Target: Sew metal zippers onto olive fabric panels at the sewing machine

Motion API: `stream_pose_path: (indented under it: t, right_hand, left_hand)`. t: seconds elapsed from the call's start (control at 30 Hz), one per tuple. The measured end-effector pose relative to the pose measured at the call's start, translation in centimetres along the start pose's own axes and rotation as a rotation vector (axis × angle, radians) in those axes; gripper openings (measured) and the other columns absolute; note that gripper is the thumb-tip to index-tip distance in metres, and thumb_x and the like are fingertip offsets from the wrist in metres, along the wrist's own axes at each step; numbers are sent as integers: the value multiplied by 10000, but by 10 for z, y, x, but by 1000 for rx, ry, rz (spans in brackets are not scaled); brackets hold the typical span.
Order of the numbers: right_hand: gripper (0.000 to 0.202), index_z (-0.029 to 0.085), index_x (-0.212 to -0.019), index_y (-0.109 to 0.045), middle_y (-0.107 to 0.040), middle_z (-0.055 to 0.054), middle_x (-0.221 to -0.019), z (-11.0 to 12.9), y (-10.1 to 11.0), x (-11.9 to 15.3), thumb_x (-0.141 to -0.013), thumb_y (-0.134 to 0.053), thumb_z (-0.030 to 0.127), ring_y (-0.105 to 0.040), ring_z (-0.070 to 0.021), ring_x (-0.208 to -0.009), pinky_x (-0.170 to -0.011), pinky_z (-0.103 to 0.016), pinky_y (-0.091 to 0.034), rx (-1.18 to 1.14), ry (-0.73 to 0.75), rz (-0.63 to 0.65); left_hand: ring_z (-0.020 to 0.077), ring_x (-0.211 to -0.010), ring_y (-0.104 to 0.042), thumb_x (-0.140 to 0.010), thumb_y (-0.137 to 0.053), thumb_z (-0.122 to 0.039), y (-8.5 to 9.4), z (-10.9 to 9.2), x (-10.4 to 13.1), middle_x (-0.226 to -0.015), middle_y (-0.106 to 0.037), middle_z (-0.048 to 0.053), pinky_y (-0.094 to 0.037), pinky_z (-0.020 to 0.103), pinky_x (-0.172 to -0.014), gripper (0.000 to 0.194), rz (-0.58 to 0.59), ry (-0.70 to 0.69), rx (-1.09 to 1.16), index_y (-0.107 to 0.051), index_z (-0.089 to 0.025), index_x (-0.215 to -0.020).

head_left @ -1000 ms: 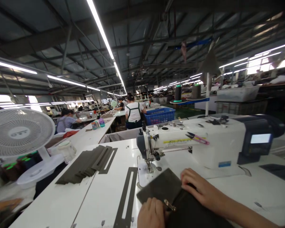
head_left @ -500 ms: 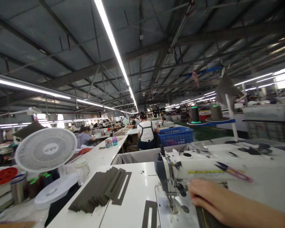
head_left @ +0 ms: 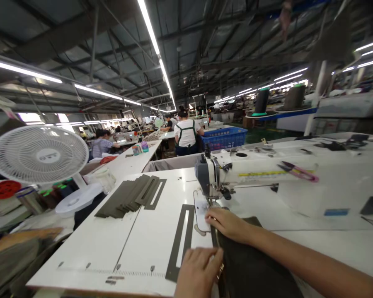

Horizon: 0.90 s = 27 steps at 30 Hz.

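A dark olive fabric piece [head_left: 251,265] lies in front of the sewing machine [head_left: 207,174], its left edge showing a thin gold-coloured line. My right hand [head_left: 230,225] rests on the fabric's far end, fingers closed on it just short of the needle area. Nearer to me, my left hand [head_left: 199,271] has curled fingers gripping the fabric's left edge, where something shiny shows beside the thumb. Left of the machine's needle plate lies a flat olive frame-shaped piece [head_left: 173,252] with a long slot, its near end beside my left hand.
A fanned stack of olive pieces [head_left: 124,196] lies on the white table [head_left: 90,244]. A white fan [head_left: 43,155] stands at left. Pink-handled thread snips [head_left: 301,171] rest on the machine. Beyond are a blue crate [head_left: 224,138] and a seated person [head_left: 186,132].
The view has tilted down. My left hand has come into view on the fabric's edge. My right hand has moved left with the fabric, closer to the needle area.
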State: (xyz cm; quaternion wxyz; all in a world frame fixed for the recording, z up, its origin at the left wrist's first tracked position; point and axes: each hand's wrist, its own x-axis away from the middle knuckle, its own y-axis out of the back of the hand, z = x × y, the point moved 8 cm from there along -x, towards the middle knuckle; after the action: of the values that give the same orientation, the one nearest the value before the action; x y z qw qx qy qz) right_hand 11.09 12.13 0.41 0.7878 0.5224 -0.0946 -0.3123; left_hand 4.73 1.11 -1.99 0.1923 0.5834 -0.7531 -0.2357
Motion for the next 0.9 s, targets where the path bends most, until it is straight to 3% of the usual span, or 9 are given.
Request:
stream_pose_path:
  t: [0.07, 0.13, 0.23, 0.33, 0.47, 0.63, 0.83, 0.9]
  right_hand:
    - [292, 180, -955, -574, -636, -74, -928, -19, 11, 9, -938, -303, 286, -572, -188, -851, -782, -310, -419, -53, -97, -24]
    - [281, 173, -890, -592, -643, -64, -827, -47, 25, 24, -875, -425, 399, -580, -202, -755, -684, -306, -428, -79, -211, -11]
    - [320, 176, -611, -582, -584, -14, -574, -92, 44, 53, -619, -673, 482, -538, -185, -564, -516, -272, -378, -113, -355, 55]
    - [350, 184, -511, -552, -544, 8, -494, -119, 59, 73, -582, -663, 508, -524, -169, -514, -476, -260, -360, -164, -426, 40]
    - [291, 185, -718, -620, -660, -32, -737, -128, 62, 69, -701, -552, 467, -612, -206, -737, -651, -275, -452, -185, -458, -154]
    - [304, 169, -948, -584, -632, -125, -1040, -138, 54, 70, -741, -524, 384, -579, -256, -989, -847, -348, -430, -95, -561, -430]
    - [195, 224, -652, -510, -604, -86, -752, -142, 66, 96, -734, -506, 401, -576, -262, -803, -776, -376, -429, 30, -611, -553]
    - [228, 233, -649, -485, -597, -69, -716, -140, 71, 104, -754, -485, 435, -579, -249, -750, -721, -363, -436, 49, -649, -582]
  left_hand:
    - [368, -1257, -366, -584, -729, -636, 0, -17, -17, -1361, -472, 64, -156, 585, -1077, 800, 72, -176, -296, -506, -270, -1259]
    - [331, -1277, -356, -642, -632, -704, -2, -29, -26, -1384, -450, 39, -84, 577, -1095, 798, 110, -278, -473, -460, -274, -1291]
    - [310, -1223, -422, -641, -581, -752, 0, -38, -31, -1330, -511, 32, -106, 557, -1095, 799, 91, -308, -565, -481, -263, -1264]
    - [301, -1148, -478, -623, -593, -757, 3, -42, -37, -1262, -557, 38, -219, 526, -1059, 771, 96, -334, -604, -528, -265, -1213]
    - [279, -1141, -480, -629, -613, -734, 6, -43, -52, -1241, -555, 60, -305, 466, -1018, 763, 120, -381, -625, -533, -250, -1213]
    - [324, -1284, -341, -621, -565, -776, 4, -34, -70, -1394, -413, 121, -150, 546, -1088, 913, 86, -290, -644, -426, -199, -1315]
    - [351, -1337, -242, -613, -505, -822, 1, -36, -79, -1470, -286, 119, -77, 564, -1101, 1057, 179, -288, -700, -274, -166, -1409]
    - [358, -1341, -229, -604, -494, -835, -1, -41, -82, -1472, -275, 133, -49, 554, -1105, 1097, 207, -310, -746, -250, -143, -1420]
